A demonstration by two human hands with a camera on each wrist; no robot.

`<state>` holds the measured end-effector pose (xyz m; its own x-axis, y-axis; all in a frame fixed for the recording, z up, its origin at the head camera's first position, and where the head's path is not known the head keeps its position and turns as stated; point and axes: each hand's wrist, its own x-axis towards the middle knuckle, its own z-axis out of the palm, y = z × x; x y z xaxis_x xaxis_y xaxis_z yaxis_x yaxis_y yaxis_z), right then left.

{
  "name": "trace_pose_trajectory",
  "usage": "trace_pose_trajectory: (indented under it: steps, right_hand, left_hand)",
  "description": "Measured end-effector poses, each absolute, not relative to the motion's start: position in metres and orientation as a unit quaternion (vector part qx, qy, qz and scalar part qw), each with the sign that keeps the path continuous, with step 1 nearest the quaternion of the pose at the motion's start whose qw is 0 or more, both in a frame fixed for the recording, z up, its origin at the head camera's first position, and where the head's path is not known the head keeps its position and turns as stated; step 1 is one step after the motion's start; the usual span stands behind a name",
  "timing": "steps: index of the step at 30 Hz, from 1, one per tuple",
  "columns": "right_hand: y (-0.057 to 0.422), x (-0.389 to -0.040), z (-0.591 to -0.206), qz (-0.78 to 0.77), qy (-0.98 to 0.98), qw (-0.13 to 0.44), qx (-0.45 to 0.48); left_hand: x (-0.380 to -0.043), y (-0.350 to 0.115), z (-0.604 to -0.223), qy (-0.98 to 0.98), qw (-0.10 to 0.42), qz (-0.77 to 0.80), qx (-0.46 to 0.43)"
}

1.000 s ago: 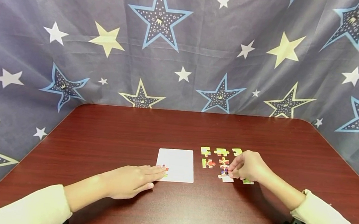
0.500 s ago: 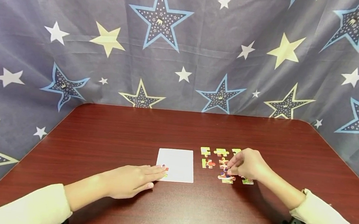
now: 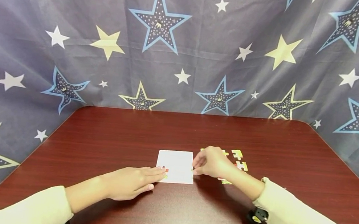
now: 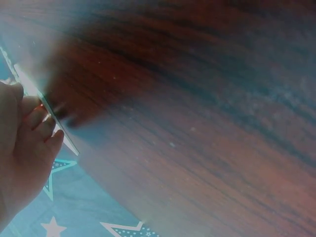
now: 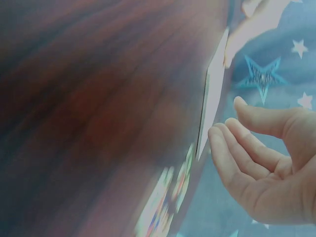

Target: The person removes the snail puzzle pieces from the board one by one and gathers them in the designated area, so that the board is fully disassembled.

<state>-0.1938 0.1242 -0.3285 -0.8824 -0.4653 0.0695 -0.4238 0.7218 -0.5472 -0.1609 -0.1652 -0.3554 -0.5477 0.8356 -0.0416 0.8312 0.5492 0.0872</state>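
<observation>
A thin white square board (image 3: 177,161) lies on the table. My left hand (image 3: 130,183) rests flat with straight fingers over its left edge, fingertips on a small red-and-green jigsaw piece (image 3: 166,170) at the near left corner. That hand covers part of the piece. In the left wrist view, the left hand (image 4: 29,143) lies along the board's edge. At the board's right edge is my right hand (image 3: 211,163), fingers bent. The right wrist view shows the right hand (image 5: 261,163) with thumb and fingers apart and no piece visible between them; whether it touches the board I cannot tell.
Several loose jigsaw pieces lie right of the board: a yellow-green piece (image 3: 237,154), a yellow-and-red piece (image 3: 241,165) and a green-edged piece (image 3: 226,182). Others are partly hidden behind the right hand and forearm. A star-patterned curtain (image 3: 185,54) stands behind the brown table (image 3: 125,132).
My right hand has moved left from the loose jigsaw pieces, which its fingers were handling, to the board's right edge. The left hand stays in place on the board.
</observation>
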Motion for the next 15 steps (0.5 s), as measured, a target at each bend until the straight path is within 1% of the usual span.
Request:
trace_pose_trajectory:
  steps: [8,13,15]
  right_hand:
    - [0.079,-0.191,-0.338,-0.277,0.923,0.046,-0.262]
    - [0.064,-0.190,-0.344,-0.287,0.910,0.038,-0.298]
    - [0.061,-0.189,-0.345,-0.289,0.909,0.041,-0.298]
  left_hand:
    - [-0.161,-0.164,-0.355,0.884,0.046,0.031,0.464]
    - [-0.160,-0.166,-0.354,0.889,0.056,0.053,0.452]
    - [-0.160,-0.166,-0.354,0.889,0.056,0.056,0.451]
